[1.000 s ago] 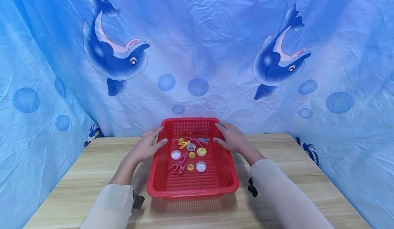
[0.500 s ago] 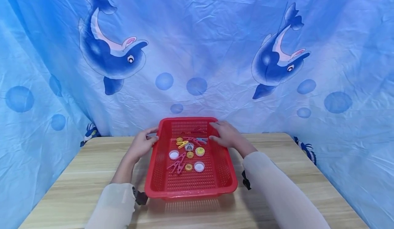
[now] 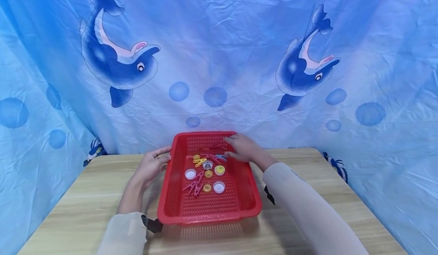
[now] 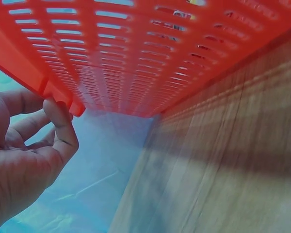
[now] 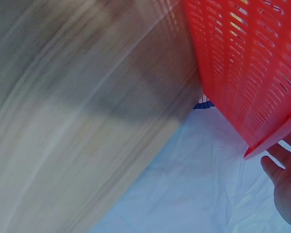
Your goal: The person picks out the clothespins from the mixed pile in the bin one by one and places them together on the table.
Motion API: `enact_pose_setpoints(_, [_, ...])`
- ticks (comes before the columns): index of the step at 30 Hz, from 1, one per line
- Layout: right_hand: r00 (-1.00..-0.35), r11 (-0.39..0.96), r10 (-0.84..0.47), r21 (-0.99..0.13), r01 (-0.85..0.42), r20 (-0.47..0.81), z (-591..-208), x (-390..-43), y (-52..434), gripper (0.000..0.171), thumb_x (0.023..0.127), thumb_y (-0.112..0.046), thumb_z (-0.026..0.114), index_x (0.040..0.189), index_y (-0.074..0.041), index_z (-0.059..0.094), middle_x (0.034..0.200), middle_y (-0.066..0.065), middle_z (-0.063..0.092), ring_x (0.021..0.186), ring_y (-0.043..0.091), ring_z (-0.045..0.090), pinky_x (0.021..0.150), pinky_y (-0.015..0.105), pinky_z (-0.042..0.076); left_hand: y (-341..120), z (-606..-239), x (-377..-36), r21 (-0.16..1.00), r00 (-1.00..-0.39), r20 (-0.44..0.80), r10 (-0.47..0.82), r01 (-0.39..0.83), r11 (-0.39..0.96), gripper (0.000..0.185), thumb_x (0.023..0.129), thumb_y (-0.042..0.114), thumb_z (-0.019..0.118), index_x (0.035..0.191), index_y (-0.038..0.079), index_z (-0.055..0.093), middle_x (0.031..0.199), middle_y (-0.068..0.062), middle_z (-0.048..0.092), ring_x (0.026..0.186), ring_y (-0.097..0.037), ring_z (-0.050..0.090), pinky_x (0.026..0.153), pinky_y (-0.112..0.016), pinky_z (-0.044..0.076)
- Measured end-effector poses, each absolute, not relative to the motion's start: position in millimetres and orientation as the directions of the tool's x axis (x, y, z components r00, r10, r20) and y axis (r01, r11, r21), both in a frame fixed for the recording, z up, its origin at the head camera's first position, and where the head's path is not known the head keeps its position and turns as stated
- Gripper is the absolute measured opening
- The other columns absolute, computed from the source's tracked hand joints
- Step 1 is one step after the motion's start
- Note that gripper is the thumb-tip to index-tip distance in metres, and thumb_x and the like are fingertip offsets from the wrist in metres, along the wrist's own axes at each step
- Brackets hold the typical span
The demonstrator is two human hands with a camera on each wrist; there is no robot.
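**A:** How far along is the work at the wooden table?

**B:** Barely begun, by the look of it: the clothes pegs and bottle caps all lie in the red basket, mid-table. The left hand pinches the basket's left rim near the far corner; the right hand reaches over the far right rim, fingers relaxed, grasping nothing I can make out.

**A:** And the basket?

**B:** Shallow, perforated plastic, flat on the table before a dolphin-print curtain.
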State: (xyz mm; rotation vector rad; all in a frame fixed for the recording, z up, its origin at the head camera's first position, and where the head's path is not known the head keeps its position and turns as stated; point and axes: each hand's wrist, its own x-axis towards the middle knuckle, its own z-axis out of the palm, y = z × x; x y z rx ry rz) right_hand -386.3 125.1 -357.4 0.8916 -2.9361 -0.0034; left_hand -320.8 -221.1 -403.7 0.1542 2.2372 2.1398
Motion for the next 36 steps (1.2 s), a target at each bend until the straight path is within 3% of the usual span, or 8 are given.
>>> enact_pose_setpoints(7, [-0.82,0.819,-0.572,0.053,-0.571,0.005,-358,-394,113,0.072,0.094,-0.043,0.073,0.154,-0.014,0.047,0.148,0.011,0.056,0.138,0.03,0.05,0.111,0.048,0.044,-221,-404,-318,0.998,-0.995,0.048,0.091,0.051,0.036,0.052,0.104,0.005,0.052,0.153,-0.006,0.039,0.147,-0.027,0.049,0.099,-0.01,0.066,0.084,-0.027,0.057])
enact_pose_setpoints(15, [-0.791,0.788,-0.609,0.066,-0.612,-0.058,-363,-402,103,0.066,0.097,-0.045,0.068,0.153,-0.015,0.049,0.15,0.011,0.054,0.142,0.031,0.046,0.113,0.051,0.041,-221,-404,-318,0.997,-0.995,0.049,0.083,0.054,0.06,0.048,0.105,0.008,0.053,0.152,-0.001,0.045,0.144,-0.025,0.054,0.105,-0.015,0.067,0.087,-0.029,0.058])
enact_pose_setpoints(22, [-0.77,0.768,-0.623,0.079,-0.636,-0.138,-362,-403,96,0.068,0.093,-0.041,0.075,0.153,-0.019,0.05,0.149,0.008,0.055,0.14,0.029,0.048,0.112,0.05,0.044,-221,-406,-318,0.997,-0.995,0.049,0.086,0.054,0.063,0.048,0.105,0.008,0.053,0.152,-0.001,0.045,0.146,-0.024,0.053,0.107,-0.015,0.067,0.089,-0.03,0.057])
enact_pose_setpoints(36, [-0.707,0.725,-0.672,-0.004,-0.688,-0.219,-370,-421,94,0.061,0.099,-0.042,0.067,0.153,-0.02,0.05,0.148,0.004,0.057,0.14,0.024,0.048,0.115,0.046,0.041,-220,-408,-319,0.995,-0.996,0.054,0.073,0.06,0.074,0.049,0.105,0.009,0.054,0.152,-0.001,0.045,0.147,-0.022,0.052,0.112,-0.016,0.065,0.094,-0.034,0.056])
